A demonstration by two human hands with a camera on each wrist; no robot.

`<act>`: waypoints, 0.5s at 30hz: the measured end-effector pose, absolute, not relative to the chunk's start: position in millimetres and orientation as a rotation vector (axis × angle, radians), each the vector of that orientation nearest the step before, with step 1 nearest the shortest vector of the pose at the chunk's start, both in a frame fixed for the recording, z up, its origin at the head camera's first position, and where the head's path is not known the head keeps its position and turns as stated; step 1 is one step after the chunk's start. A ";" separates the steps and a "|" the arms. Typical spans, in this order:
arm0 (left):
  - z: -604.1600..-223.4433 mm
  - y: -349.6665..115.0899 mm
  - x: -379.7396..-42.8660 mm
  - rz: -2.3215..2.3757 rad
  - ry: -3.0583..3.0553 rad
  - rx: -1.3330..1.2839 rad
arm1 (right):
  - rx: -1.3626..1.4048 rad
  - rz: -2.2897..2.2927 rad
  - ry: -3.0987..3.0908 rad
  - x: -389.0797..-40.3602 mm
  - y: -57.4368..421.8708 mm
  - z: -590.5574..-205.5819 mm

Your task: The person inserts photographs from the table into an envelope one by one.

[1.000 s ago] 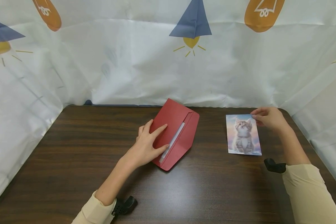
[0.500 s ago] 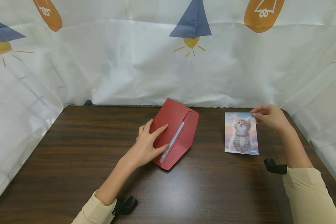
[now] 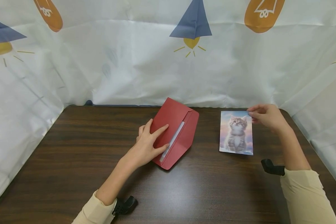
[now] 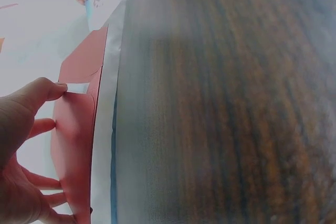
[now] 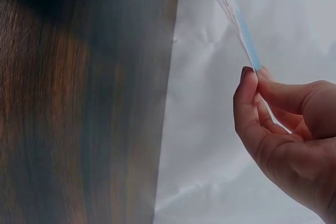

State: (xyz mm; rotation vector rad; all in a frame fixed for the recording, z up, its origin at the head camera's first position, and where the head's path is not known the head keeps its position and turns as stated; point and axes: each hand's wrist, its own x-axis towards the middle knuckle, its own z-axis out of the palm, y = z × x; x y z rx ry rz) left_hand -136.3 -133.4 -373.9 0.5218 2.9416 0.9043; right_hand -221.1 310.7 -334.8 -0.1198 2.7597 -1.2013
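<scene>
Spread across the red envelope (image 3: 172,116), my left hand (image 3: 145,146) presses with fairly straight fingers, the thumb by a white strip (image 3: 172,141) that shows along the envelope's opening. Its pointed flap (image 3: 184,140) lies open toward the right. On the right, my right hand (image 3: 267,116) pinches the top right corner of a kitten picture card (image 3: 236,133). In the right wrist view, thumb and fingertips meet on the card's light-blue edge (image 5: 249,48). The left wrist view has the thumb (image 4: 50,90) at the envelope's opening.
A dark wood-grain table (image 3: 72,149) carries everything. Behind it hangs a white curtain (image 3: 128,68) with lamp prints, reaching down to the table's back edge. Black wrist cameras (image 3: 126,205) sit at both sleeves.
My right hand has carried the kitten picture card a little to the left, and the card has turned more upright. The left hand and the envelope stay nearly where they were.
</scene>
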 end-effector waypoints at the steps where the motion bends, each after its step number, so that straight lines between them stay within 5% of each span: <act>1: -373.8 -133.5 -136.2 0.904 2.939 0.524 | -0.124 -1.206 2.759 -220.8 309.8 -334.3; 15: -374.0 -134.9 -136.3 0.892 2.923 0.540 | -0.115 -1.300 2.729 -216.9 293.9 -329.9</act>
